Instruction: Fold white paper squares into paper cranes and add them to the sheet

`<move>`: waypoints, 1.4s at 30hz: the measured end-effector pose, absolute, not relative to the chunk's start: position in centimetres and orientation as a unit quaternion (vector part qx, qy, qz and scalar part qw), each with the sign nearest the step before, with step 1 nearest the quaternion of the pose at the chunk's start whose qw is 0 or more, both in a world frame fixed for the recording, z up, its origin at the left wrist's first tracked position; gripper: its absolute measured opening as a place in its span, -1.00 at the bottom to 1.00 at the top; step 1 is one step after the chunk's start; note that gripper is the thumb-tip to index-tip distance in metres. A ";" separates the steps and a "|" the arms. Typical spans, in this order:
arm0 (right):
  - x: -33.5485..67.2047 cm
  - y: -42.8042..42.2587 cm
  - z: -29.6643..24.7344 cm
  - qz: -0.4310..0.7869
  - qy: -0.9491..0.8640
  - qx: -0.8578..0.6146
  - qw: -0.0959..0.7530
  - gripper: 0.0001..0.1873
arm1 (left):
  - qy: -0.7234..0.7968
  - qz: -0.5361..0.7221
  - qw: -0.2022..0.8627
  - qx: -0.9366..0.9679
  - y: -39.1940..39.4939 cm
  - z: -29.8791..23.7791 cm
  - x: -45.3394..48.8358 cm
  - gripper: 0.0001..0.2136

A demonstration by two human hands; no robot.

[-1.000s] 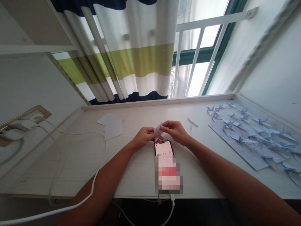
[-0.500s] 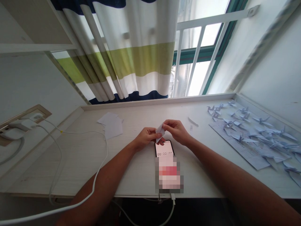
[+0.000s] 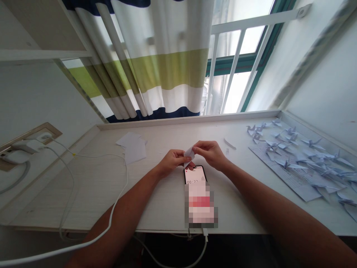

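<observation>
Precision matters here, I think: the left hand [image 3: 173, 160] and the right hand [image 3: 211, 153] both pinch the small folded white paper [image 3: 189, 154] in the air just above the phone [image 3: 195, 174] on the worktop [image 3: 156, 186], so its edges should meet exactly before the crease is pressed.

The person's left hand [image 3: 173, 161] and right hand [image 3: 213, 155] are bare, and both forearms show uncovered from wrist to the picture's lower edge.
</observation>
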State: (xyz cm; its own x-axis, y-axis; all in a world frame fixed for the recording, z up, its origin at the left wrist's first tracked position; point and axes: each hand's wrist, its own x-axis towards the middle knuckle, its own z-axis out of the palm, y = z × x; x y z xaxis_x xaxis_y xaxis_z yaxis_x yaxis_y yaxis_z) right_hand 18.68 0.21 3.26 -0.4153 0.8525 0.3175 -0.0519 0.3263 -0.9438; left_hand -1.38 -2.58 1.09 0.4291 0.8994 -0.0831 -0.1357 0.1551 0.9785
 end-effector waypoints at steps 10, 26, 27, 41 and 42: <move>17.7 -0.5 3.2 0.570 -0.673 -0.272 0.385 -0.71 | 0.386 0.420 0.620 0.539 -2.8 1.3 -1.0 -0.65; 17.6 -1.0 3.8 0.504 -0.694 -0.310 0.410 -0.61 | 0.366 0.398 0.616 0.572 -3.5 1.7 -0.4 -0.65; 17.7 -1.0 3.8 0.511 -0.694 -0.305 0.405 -0.59 | 0.364 0.394 0.621 0.571 -3.5 1.8 -0.4 -0.65; 18.0 -0.4 3.3 0.596 -0.654 -0.237 0.401 -0.55 | 0.361 0.401 0.619 0.571 -3.6 2.0 -0.6 -0.67; 18.0 -0.4 3.4 0.600 -0.653 -0.234 0.400 -0.55 | 0.361 0.401 0.619 0.570 -3.6 2.1 -0.6 -0.67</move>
State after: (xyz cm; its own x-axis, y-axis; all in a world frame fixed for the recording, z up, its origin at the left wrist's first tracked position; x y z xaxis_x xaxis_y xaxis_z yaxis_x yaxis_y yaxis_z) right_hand 18.04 -0.42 3.40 -0.5709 0.7850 0.2406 -0.1734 0.1712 -0.9699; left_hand -0.58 -3.59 2.06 0.4176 0.9086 0.0107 -0.0857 0.0277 0.9959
